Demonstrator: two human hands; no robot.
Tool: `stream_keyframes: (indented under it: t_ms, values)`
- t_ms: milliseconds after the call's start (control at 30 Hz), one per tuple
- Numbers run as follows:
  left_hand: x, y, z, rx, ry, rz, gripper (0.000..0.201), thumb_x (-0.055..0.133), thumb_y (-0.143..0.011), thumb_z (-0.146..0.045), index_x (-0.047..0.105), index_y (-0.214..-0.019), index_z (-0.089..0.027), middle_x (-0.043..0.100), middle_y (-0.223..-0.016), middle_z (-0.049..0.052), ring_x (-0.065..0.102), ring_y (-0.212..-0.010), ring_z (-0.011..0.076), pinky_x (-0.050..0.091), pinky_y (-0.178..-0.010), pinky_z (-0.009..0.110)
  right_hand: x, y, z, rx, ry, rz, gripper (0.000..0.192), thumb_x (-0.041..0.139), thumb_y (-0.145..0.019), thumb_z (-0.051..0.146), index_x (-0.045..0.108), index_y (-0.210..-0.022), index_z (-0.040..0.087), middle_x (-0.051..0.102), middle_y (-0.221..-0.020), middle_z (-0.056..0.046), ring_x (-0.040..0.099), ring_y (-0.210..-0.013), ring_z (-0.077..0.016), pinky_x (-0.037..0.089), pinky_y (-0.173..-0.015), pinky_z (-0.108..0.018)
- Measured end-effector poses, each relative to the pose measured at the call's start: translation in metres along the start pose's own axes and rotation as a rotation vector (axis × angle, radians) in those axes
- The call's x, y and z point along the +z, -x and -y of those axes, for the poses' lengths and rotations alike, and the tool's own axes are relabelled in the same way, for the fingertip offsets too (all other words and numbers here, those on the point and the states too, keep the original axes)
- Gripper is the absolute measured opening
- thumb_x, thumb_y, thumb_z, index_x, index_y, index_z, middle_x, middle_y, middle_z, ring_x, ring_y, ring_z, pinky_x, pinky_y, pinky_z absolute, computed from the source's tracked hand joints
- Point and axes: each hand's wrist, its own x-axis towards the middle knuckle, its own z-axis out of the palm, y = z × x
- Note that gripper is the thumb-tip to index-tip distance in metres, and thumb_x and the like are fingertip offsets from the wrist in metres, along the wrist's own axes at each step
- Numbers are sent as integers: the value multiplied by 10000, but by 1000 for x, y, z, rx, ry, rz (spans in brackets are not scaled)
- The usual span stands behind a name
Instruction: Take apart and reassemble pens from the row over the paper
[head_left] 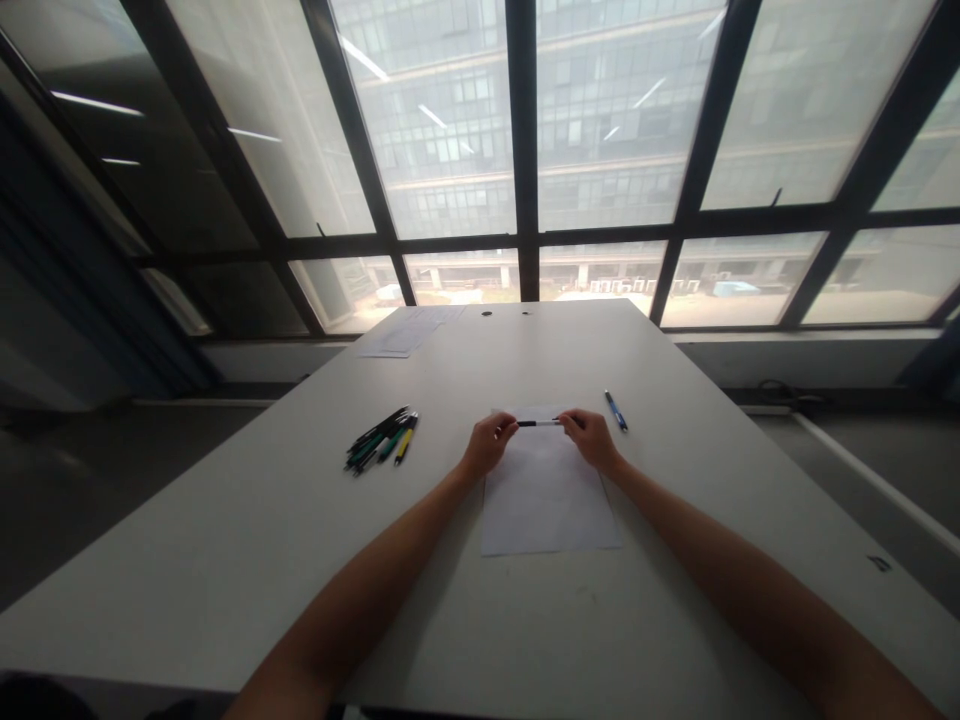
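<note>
Pen (538,423) held level between both grips, left hand (489,443) and right hand (592,437) pinching its ends, above paper sheet (547,500)

Matt white table (300,560), smooth paper sheet (544,500), glossy plastic pens (381,440), glass window panes (450,120) gleaming behind.

sheet under my hands (547,495): no writing I can read; it looks blank
pen I hold (538,423): no brand legible; too small
blue pen (616,410): no lettering readable
pile of pens (381,440): no labels readable
far papers (409,330): faint marks, unreadable
table's right edge (879,563): small dark mark, illegible
</note>
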Motion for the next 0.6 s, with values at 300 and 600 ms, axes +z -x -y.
stream_keyframes:
  t_ms: [300,600]
  values:
    - [-7,1,1,111,-101,82,361,473,-942,-359,622,-663,-185,572,-650,16,492,-629,146,376,-648,257,2,1,1,20,-44,25,352,615,-816,475,745,-825,149,662,-628,-48,565,-550,-160,424,-511,-255]
    - [-5,0,3,22,41,18,335,672,-819,-358,620,-1117,-214,693,-847,7,614,-728,142,449,-651,244,2,-1,-6,34,-66,-50,379,621,-813,495,735,-840,135,636,-599,-33,544,-520,-142,414,-484,-243]
